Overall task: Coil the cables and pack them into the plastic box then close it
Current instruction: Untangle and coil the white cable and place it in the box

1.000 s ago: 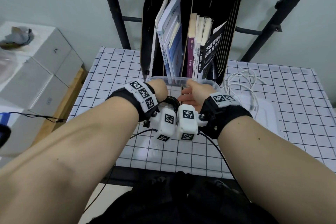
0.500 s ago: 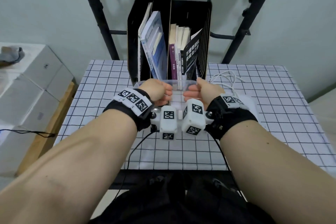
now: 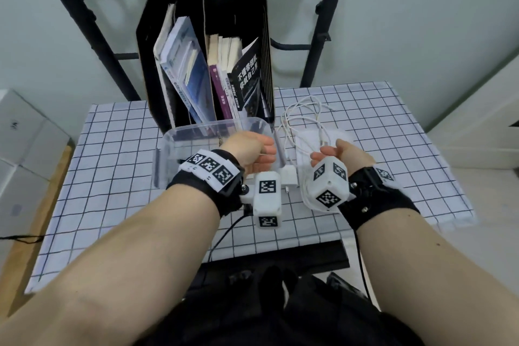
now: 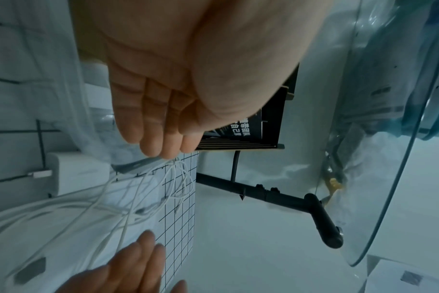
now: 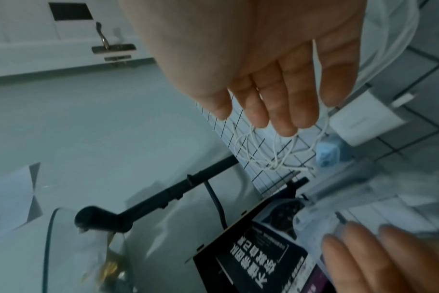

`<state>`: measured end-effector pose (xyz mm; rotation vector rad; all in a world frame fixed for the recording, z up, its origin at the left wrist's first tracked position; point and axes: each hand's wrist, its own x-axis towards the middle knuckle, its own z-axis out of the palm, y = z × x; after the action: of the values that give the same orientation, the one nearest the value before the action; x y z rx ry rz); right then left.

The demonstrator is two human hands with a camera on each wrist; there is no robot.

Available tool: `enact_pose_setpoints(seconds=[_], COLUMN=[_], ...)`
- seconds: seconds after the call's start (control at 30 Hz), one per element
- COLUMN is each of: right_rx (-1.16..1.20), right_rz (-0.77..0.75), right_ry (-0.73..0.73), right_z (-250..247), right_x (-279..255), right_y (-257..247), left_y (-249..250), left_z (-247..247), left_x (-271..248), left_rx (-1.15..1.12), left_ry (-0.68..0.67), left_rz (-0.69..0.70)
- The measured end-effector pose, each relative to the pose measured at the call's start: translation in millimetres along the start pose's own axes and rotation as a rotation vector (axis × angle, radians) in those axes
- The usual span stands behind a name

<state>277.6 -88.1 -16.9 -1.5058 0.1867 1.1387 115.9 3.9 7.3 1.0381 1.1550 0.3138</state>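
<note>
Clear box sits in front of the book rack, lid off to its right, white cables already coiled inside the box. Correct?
Not quite. The white cables lie loose on the checked cloth right of the plastic box, partly over the lid, not coiled inside it; the head view shows this. The rest is right.
</note>
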Motion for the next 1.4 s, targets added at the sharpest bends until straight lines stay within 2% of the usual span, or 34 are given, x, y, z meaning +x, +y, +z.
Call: enact_pose_setpoints(seconds=[0.23,0.5,0.73,1.4], right_rx=[-0.048,-0.13,-0.182,0.103], right_rz=[0.048,0.017,0.062,0.003], right_ry=[0.084,0.165,0.115,0.067], right_z=[-32,-58,-57,-39], right_x=[10,12,20,33], right_y=[15,20,22,-7], left_y=[-2,-15,-17,-7], left_z=[38,68,78,82], left_x=[-1,9,17,35], left_rx=[-0.017,0.03,0.042,-0.019], left_ry=[-0.056,-0.067,-0.055,0.009], left_rz=[-0.053,-0.05,-0.068,-0.131])
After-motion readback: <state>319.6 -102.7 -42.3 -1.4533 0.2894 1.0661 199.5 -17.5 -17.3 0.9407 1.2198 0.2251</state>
